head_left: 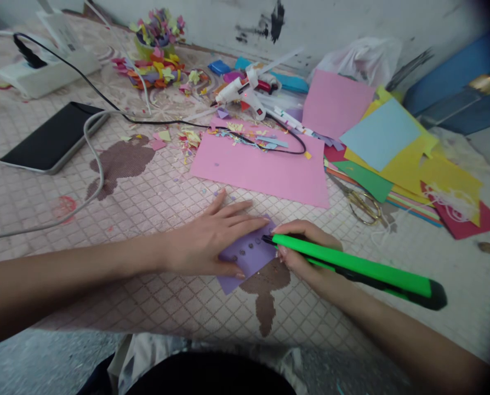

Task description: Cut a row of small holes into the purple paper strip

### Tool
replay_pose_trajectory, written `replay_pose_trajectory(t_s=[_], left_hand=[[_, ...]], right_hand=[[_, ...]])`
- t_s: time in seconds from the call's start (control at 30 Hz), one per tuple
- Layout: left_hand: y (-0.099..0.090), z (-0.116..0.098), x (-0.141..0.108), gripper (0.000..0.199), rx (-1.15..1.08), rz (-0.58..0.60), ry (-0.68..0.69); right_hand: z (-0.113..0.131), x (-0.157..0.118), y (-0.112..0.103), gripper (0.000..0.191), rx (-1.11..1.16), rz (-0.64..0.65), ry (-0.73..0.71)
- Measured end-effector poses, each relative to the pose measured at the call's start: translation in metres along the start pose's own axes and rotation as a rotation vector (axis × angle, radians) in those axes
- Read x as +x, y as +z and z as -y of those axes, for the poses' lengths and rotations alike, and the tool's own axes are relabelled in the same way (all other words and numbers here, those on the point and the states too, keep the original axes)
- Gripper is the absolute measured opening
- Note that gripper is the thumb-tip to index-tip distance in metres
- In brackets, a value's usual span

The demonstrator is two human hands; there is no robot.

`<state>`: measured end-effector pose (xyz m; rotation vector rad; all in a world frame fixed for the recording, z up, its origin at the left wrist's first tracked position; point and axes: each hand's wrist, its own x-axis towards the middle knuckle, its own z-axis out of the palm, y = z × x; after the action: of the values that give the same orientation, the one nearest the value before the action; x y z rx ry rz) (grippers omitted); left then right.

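Observation:
A small purple sheet (pixel 251 263) with a row of small dark round marks lies tilted on the patterned tablecloth. My left hand (pixel 208 238) rests on its left and upper part, palm down with fingers spread. My right hand (pixel 306 247) grips a long bright green and black tool (pixel 360 266), its fingers closed round the front part. The tool's dark narrow tip touches or hovers just over the sheet's right part, at the row of marks; which of the two I cannot tell. The tool's thick rear end points right, above my right forearm.
Beyond my hands lies a pink sheet (pixel 261 170) with paper scraps, near a white glue gun (pixel 245 93). Gold-handled scissors (pixel 364 206) and coloured papers (pixel 393 148) are right. A black tablet-like device (pixel 51 137), cables and a power strip (pixel 47 71) are left; flower-filled bowls (pixel 157 49) stand behind.

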<state>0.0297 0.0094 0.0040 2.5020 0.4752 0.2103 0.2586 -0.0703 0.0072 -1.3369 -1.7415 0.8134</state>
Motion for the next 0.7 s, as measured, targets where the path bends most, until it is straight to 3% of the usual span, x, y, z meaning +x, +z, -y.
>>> replay_pose_trajectory(t_s=[0.27,0.37,0.53,0.7], left_hand=[[0.006,0.002,0.000,0.076,-0.012,-0.100,0.043],[-0.004,0.007,0.000,0.071,-0.035,-0.047,0.098],[-0.015,0.011,0.002,0.087,0.018,0.161,0.181],[-0.009,0.010,0.002,0.094,0.053,0.122,0.096]], right_hand=[[0.009,0.004,-0.007,0.012,-0.037,-0.052,0.030],[0.009,0.005,-0.008,0.011,-0.021,-0.057,0.037],[0.007,0.003,-0.008,0.013,-0.014,-0.053,0.020],[0.006,0.002,-0.008,0.015,-0.009,-0.043,0.007]])
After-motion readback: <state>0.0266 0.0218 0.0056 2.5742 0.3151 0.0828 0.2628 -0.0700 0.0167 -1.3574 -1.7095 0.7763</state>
